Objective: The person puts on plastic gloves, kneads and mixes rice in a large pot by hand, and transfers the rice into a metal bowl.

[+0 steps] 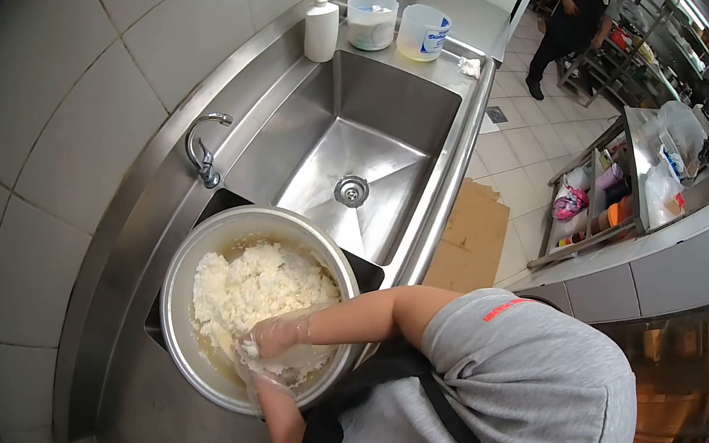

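A large round metal pot (180, 357) holds a heap of white, crumbly food (257, 277) that looks like cooked rice or loose dough, with a wet tan rim around it. Both my hands wear clear plastic gloves and meet low in the pot, near its front side. My right hand (275, 336) reaches in from the right, its fingers curled into the white food. Coming up from below, my left hand (260, 375) lies close under the right one, also at the food. Its fingers are mostly hidden by the glove and the other hand.
Beside the pot is a steel sink (391, 97) with a drain and a curved faucet (199, 153). A white pump bottle (322, 26) and two plastic tubs (423, 32) stand at its far end. Across the aisle are a loaded shelf (606, 184) and another person (580, 13). Cardboard (467, 237) lies on the floor.
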Available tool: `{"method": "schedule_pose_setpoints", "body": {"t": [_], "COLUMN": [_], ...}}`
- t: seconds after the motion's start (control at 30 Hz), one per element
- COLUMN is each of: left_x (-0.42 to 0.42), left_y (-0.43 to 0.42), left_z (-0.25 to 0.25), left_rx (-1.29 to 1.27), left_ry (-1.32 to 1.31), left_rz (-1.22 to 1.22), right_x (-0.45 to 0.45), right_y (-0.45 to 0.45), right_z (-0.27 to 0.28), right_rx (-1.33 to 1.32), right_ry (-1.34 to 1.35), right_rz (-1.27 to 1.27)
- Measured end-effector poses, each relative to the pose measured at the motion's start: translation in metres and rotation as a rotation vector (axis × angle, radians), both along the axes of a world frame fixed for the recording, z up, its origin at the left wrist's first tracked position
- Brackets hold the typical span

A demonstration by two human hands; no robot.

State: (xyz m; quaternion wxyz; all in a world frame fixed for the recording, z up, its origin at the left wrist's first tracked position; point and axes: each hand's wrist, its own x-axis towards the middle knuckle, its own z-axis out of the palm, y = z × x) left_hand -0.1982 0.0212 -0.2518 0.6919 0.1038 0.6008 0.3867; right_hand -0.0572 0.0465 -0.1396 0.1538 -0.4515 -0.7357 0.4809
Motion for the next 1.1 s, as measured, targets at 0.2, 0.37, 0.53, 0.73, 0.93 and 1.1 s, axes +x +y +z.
{"method": "schedule_pose_setpoints", "body": {"t": [0.2,0.37,0.53,0.73,0.93,1.1], "left_x": [-0.001,-0.005,-0.011,-0.048,-0.033,0.000], "left_y": [-0.007,-0.009,0.023,0.008,-0.013,-0.008], "left_z": [-0.012,-0.042,-0.096,-0.070,-0.027,0.047], "left_rx": [0.003,0.098,0.266,0.222,-0.015,0.161], "left_ry": [-0.020,-0.067,0.516,0.783,0.170,0.259], "left_rz": [0.024,0.036,-0.053,0.127,-0.344,-0.453], "right_x": [-0.003,0.016,0.030,0.069,0.054,0.020], "right_y": [0.018,0.022,0.035,0.055,0.033,-0.023], "right_z": [-0.038,-0.040,-0.053,-0.055,-0.076,-0.092], "right_rx": [-0.006,0.040,0.009,0.088,0.070,0.205], "right_ry": [-0.187,-0.247,-0.462,-0.552,-0.560,-0.843], "right_rz": [-0.032,-0.143,-0.076,-0.072,0.474,0.187]}}
